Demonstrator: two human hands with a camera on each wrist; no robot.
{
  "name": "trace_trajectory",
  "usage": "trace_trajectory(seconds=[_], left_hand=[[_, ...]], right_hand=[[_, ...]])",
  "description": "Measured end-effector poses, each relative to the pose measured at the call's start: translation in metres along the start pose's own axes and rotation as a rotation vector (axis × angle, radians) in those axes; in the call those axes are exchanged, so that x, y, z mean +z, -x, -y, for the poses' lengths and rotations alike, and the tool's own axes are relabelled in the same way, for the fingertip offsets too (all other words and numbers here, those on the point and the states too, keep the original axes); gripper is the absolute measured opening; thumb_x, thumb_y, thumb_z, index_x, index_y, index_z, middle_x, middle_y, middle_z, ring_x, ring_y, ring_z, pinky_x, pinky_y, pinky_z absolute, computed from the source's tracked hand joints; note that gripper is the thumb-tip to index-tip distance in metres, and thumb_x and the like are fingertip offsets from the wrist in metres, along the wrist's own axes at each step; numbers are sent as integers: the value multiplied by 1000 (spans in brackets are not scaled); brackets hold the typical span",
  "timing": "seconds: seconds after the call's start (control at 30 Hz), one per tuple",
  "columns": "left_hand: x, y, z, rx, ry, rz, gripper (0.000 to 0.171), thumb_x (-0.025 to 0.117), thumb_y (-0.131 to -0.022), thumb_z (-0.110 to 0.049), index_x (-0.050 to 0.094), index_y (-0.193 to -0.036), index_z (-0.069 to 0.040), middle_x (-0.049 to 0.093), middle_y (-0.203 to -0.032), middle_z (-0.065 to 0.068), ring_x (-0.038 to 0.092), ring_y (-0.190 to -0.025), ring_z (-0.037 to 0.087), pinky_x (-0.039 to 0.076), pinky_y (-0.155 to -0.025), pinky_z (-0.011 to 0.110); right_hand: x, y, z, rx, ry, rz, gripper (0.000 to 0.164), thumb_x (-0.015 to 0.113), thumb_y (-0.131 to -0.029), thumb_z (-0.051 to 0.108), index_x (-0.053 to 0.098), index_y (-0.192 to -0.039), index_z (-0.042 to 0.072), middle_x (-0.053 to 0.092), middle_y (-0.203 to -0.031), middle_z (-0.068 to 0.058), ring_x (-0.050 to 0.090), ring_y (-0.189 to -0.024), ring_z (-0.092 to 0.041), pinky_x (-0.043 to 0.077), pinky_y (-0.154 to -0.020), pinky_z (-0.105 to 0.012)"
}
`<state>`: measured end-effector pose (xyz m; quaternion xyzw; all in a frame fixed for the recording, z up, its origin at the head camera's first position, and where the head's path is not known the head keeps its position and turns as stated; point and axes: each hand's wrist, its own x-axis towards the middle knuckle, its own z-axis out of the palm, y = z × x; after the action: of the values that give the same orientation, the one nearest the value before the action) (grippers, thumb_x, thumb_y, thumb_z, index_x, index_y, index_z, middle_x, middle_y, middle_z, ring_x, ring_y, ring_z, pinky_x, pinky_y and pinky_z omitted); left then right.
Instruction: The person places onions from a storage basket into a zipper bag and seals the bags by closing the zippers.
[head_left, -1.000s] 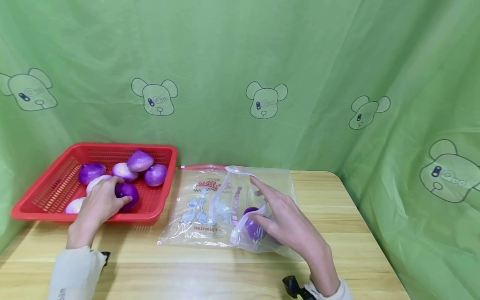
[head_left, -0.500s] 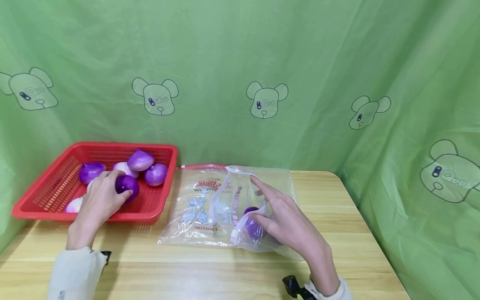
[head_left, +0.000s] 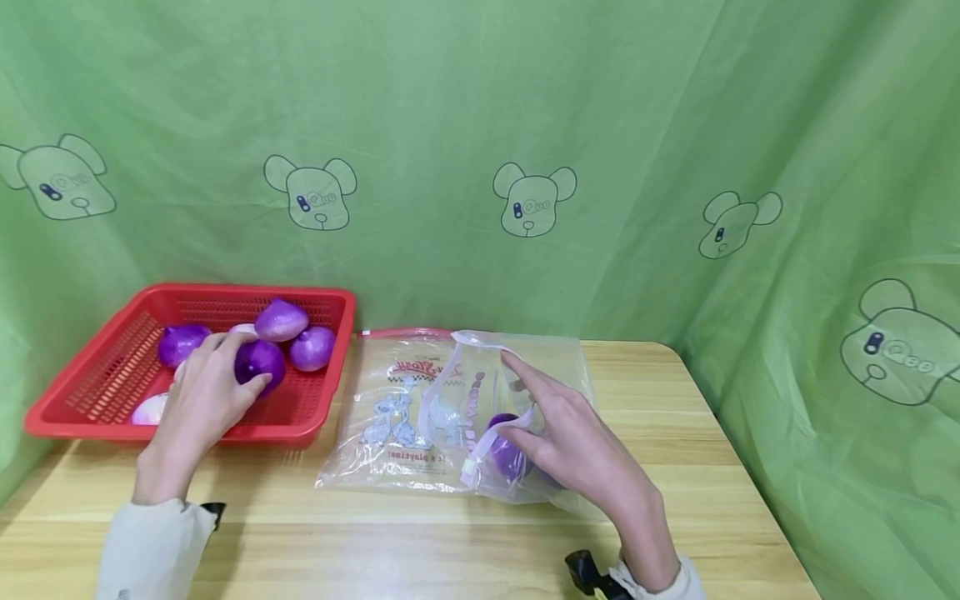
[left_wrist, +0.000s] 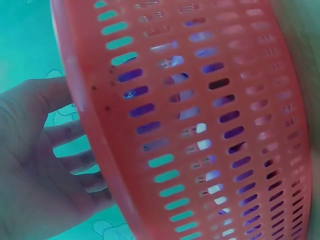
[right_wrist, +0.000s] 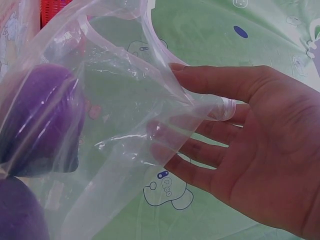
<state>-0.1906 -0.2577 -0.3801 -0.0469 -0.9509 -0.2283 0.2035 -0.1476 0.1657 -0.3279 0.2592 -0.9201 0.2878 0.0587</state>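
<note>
My left hand [head_left: 204,387] reaches over the front rim of the red plastic basket [head_left: 339,354] and grips a dark purple onion [head_left: 262,363] raised slightly inside it. In the left wrist view the perforated basket wall hides the fingertips. More onions, purple and whitish, lie around it, such as a pale purple one [head_left: 311,348]. With thumb and forefinger spread apart, my right hand [head_left: 581,442] stretches the mouth of a clear printed zip bag [head_left: 405,417]. Purple onions [right_wrist: 47,117] show through the plastic in the right wrist view.
Basket and bag stand side by side on a light wooden table [head_left: 360,550]. A green curtain [head_left: 427,258] printed with bear heads hangs close behind and along the right side. The table's right edge runs beyond my right hand.
My left hand has closed around the dark purple onion and lifted it slightly up and to the right within the basket. The right hand and the bag stay put.
</note>
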Motion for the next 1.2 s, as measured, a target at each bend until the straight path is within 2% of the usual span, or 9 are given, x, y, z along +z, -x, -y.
trace_trajectory(seconds=[0.13, 0.4, 0.5, 0.67, 0.87, 1.2], left_hand=[[-3, 0, -8, -2, 10, 2, 61, 80, -81, -11, 52, -134, 3, 49, -132, 35, 46, -116, 57, 32, -94, 75], [-7, 2, -25, 14, 17, -12, 59, 81, -81, -15, 55, -132, 0, 50, -133, 30, 48, -118, 55, 34, -83, 69], [-9, 3, -30, 30, 21, -21, 61, 82, -80, -15, 55, -133, 0, 50, -133, 30, 47, -118, 54, 34, -85, 70], [-14, 5, -42, 73, 29, -33, 62, 82, -79, -12, 55, -133, 2, 50, -132, 31, 48, -118, 53, 38, -93, 73], [-18, 8, -57, 136, 49, -68, 61, 83, -78, -11, 57, -131, 0, 53, -130, 28, 52, -116, 48, 44, -93, 69], [-20, 14, -78, 234, 103, -108, 61, 84, -77, -11, 58, -132, -3, 57, -129, 18, 54, -120, 40, 45, -97, 61]], right_hand=[[0, 0, 0, 4, 1, 1, 87, 79, -85, 17, 29, -157, 14, 56, -140, -14, 58, -123, -27, 48, -102, -46], [0, 0, 1, 7, -3, 2, 87, 79, -86, 18, 29, -157, 15, 53, -144, -13, 56, -126, -28, 47, -103, -47], [0, 0, 0, 7, -7, 0, 88, 79, -86, 17, 29, -157, 16, 54, -143, -14, 56, -126, -29, 47, -103, -47], [0, 0, 0, 2, -10, -1, 88, 79, -85, 17, 29, -157, 16, 54, -142, -15, 57, -125, -30, 48, -102, -47], [0, 0, 0, 2, -13, -3, 89, 79, -85, 18, 28, -158, 16, 55, -141, -17, 57, -125, -32, 48, -103, -47], [0, 0, 0, -3, -11, -1, 88, 79, -86, 18, 28, -158, 16, 55, -142, -14, 57, -124, -28, 48, -103, -46]])
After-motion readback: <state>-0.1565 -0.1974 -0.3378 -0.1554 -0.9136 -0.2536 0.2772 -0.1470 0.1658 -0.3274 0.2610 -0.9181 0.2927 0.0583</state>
